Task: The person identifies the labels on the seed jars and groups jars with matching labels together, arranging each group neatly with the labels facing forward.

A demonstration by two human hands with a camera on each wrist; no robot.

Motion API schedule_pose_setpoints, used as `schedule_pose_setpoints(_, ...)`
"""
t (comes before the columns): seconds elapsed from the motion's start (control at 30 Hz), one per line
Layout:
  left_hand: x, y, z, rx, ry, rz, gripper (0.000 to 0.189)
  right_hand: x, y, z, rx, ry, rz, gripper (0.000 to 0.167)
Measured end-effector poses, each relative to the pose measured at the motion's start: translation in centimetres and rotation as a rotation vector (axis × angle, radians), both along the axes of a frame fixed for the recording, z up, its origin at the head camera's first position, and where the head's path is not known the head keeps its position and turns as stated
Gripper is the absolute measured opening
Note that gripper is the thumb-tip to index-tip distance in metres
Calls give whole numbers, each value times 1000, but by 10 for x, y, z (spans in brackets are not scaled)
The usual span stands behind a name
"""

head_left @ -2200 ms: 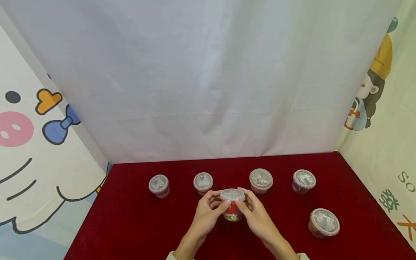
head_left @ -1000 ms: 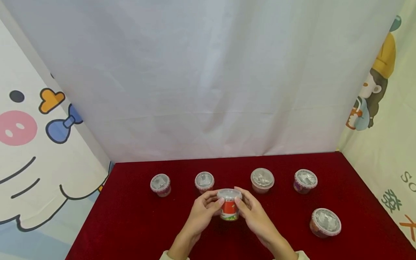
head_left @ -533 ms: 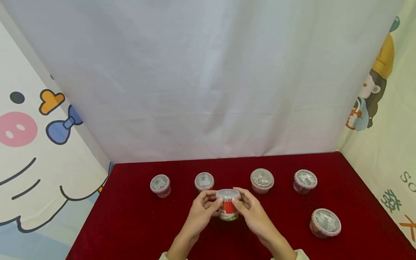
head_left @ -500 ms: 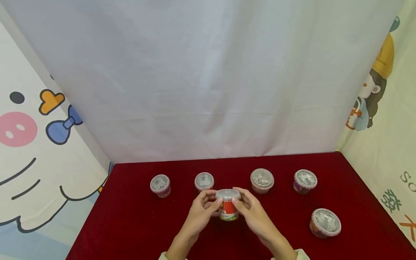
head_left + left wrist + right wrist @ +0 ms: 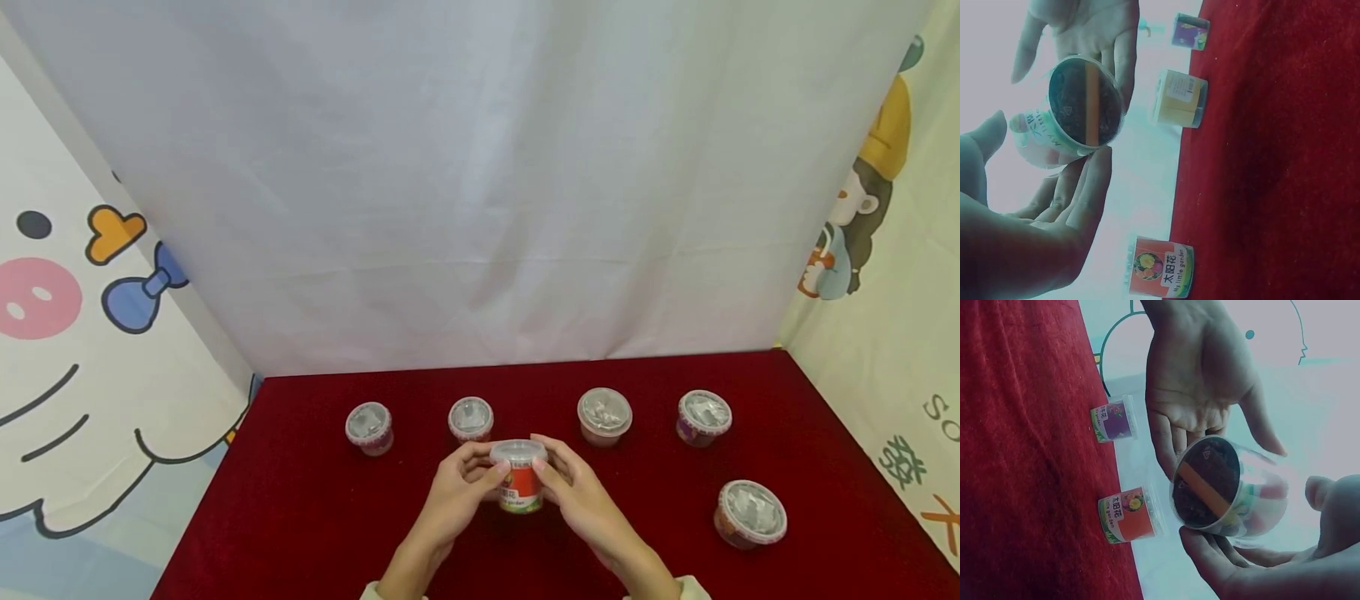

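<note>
Both hands hold a lidded plastic cup (image 5: 519,487) with a red and green label reading "garden", raised above the red cloth. My left hand (image 5: 454,490) has its thumb on the label and its fingers round the left side. On the opposite side my right hand (image 5: 582,497) grips it with thumb and fingers. Through the clear base of the cup (image 5: 1085,103), the left wrist view shows dark soil-like filling and an orange strip. The right wrist view shows that same base on the cup (image 5: 1207,481), with fingertips touching its rim.
Several similar lidded cups stand on the red cloth: one far left (image 5: 369,427), one just behind the hands (image 5: 471,418), a pale one (image 5: 603,417), a purple one (image 5: 703,418), and one at near right (image 5: 750,514). A white curtain (image 5: 480,183) hangs behind.
The held cup has shifted slightly left with both hands. It has been turned so that more label writing faces the head camera. The standing cups have stayed put.
</note>
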State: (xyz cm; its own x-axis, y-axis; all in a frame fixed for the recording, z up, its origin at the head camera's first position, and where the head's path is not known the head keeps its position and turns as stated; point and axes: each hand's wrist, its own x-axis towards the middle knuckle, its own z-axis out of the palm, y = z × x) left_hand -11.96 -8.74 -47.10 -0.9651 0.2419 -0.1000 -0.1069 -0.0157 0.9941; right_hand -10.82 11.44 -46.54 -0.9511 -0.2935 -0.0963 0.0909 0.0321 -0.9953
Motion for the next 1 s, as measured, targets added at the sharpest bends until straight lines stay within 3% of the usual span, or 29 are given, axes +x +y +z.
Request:
schedule_pose_setpoints(0.3, 0, -9, -1, -23, -10, -45, 51, -3, -4, 2, 1, -7, 25, 60)
schedule_pose_setpoints(0.53, 1, -19, -1, -18, -21, -105, 53, -4, -3, -1, -40, -45, 103, 67)
schedule_pose_setpoints(0.87, 5, -26, 0, -19, -10, -54, 48, -4, -9, -3, -13, -15, 136, 63)
schedule_pose_setpoints(1.0, 7, -30, 0, -40, -16, -73, 50, -3, -11, -4, -8, -1, 159, 61)
